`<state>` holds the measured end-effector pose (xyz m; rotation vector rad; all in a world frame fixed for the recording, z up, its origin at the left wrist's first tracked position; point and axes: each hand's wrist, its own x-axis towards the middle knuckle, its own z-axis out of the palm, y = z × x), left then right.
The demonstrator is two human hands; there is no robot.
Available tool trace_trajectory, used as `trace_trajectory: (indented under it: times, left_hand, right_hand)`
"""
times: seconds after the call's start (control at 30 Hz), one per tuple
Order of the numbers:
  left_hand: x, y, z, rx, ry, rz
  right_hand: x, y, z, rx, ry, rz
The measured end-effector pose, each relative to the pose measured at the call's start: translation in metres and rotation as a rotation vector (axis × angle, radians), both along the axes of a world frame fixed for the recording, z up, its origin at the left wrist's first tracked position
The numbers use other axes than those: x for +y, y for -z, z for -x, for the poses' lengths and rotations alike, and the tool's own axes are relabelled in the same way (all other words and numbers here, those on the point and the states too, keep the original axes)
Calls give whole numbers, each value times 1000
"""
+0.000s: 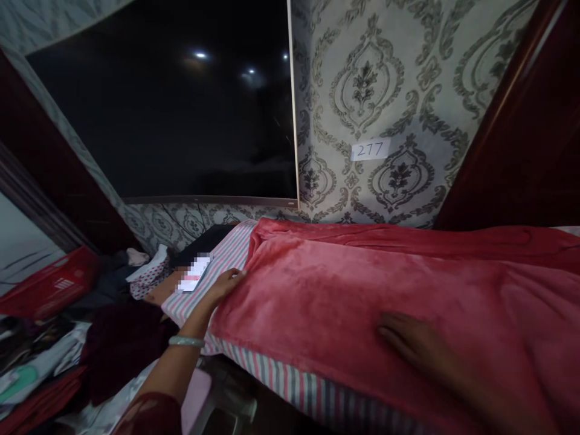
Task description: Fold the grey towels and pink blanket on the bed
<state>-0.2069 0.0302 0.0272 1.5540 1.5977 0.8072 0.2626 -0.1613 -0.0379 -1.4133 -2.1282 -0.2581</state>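
A red plush blanket [308,296] lies spread over a striped cloth [290,371] on a long raised surface. At the blanket's left edge is my left hand [225,284], with thumb and fingers closed on the border; the fingertips are partly hidden. A pale bangle circles that wrist. My right hand [410,341] rests flat on top of the blanket, fingers stretched out and holding nothing. Along the back, the blanket is bunched into a long fold [362,232]. A phone [194,275] with a lit, blurred screen lies on the striped cloth left of my left hand.
Behind the surface, a large dark television [181,109] hangs on a patterned wall, beside a paper label [370,148] reading 277. Piled clothes [127,344] and a red bag [49,281] fill the left side. A plastic stool [229,402] stands under the front edge.
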Motion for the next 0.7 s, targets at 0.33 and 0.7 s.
trace_trajectory:
  times: [0.33, 0.7]
  left_hand:
    - [83, -17, -52, -529, 234, 404]
    - [164, -5, -100, -422, 92, 268]
  right_hand:
    - [22, 22, 21, 332, -4, 160]
    - [20, 25, 20, 365, 37, 182]
